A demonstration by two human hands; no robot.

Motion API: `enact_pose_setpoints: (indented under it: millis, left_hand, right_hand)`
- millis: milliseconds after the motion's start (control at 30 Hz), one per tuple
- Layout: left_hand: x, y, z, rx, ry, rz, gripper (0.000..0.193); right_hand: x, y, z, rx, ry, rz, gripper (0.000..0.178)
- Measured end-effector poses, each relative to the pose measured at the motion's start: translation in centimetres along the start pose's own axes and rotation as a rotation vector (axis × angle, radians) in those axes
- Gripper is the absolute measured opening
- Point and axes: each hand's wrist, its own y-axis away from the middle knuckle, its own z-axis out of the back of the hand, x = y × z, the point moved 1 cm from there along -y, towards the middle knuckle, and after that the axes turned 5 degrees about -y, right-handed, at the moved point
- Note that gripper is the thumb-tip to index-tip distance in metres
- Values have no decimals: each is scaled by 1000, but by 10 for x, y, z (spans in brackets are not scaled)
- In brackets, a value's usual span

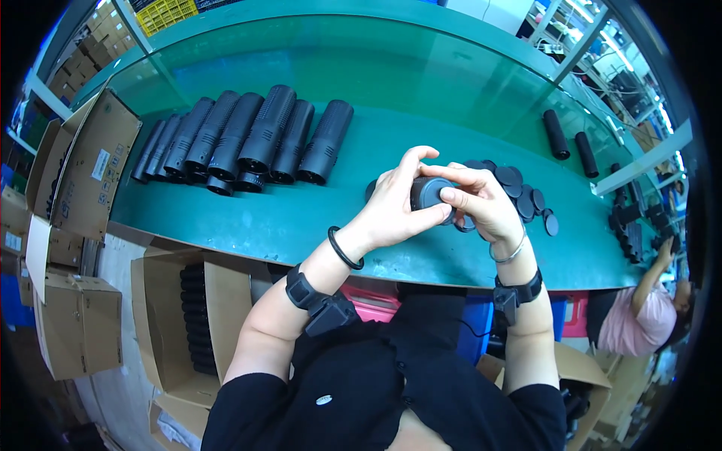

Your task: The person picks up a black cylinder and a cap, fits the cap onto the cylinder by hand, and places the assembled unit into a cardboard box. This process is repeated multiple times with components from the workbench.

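Bench [316, 218], green-topped, spans the view; black ribbed tubes [248, 139] lie in a row well left of the hands, long axes running away from the person; round caps [526, 197] sit just right of them; left hand [391, 207] and right hand [481, 199] both clamp one black cylinder [427, 192] between them, above the bench's near edge, its round end toward the right hand.

**A factory assembly line**

You are sitting at a long green conveyor belt [316, 90] in a factory. Identical black ribbed tubes [248, 139] lie in a row at the far left, with a heap of round black caps [523, 197] to the right. Open cardboard cartons [86, 161] crowd the left side, and another worker [643, 312] sits at the belt to your right.
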Motion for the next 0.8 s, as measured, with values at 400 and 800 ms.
enact_pose_setpoints:
  millis: [400, 800]
  left_hand:
    - [1, -3, 10, 39, -150, -68, 81]
    - [0, -15, 19, -143, 652, 114, 66]
  right_hand:
    - [-7, -7, -4, 45, -71, 69, 32]
    - [-19, -12, 16, 66, 184, 212, 79]
